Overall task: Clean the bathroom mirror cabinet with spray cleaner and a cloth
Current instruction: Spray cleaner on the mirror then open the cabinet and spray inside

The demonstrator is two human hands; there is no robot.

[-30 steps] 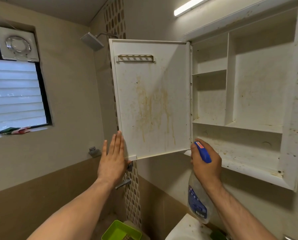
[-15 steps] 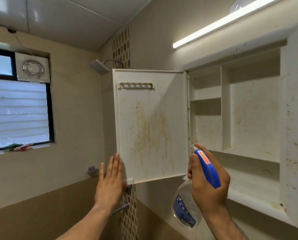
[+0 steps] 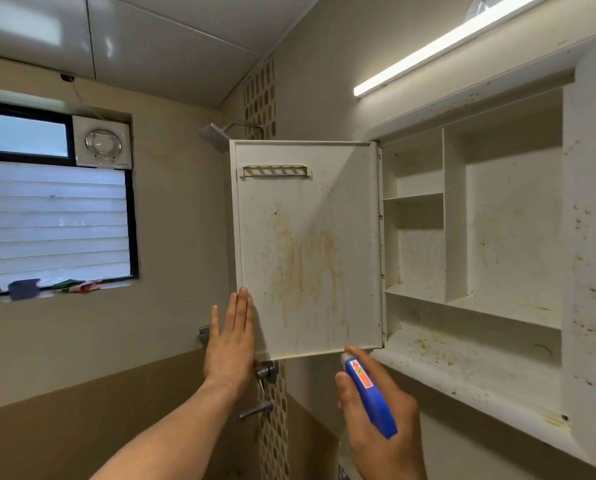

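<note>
1 spray bottle (image 3: 369, 398) in right grip (image 3: 407, 431) | left grip (image 3: 229, 341) touches door (image 3: 307, 237)

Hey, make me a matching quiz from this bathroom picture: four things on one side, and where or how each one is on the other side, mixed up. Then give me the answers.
Things
1. cabinet door
2. spray bottle
3. left hand
4. tube light

Place or state
A. lit, on the wall above the cabinet
B. gripped in the right hand
C. swung open, inner face streaked with brown stains
D. flat with straight fingers at the door's outer edge

Pairs: 1-C, 2-B, 3-D, 4-A
</note>
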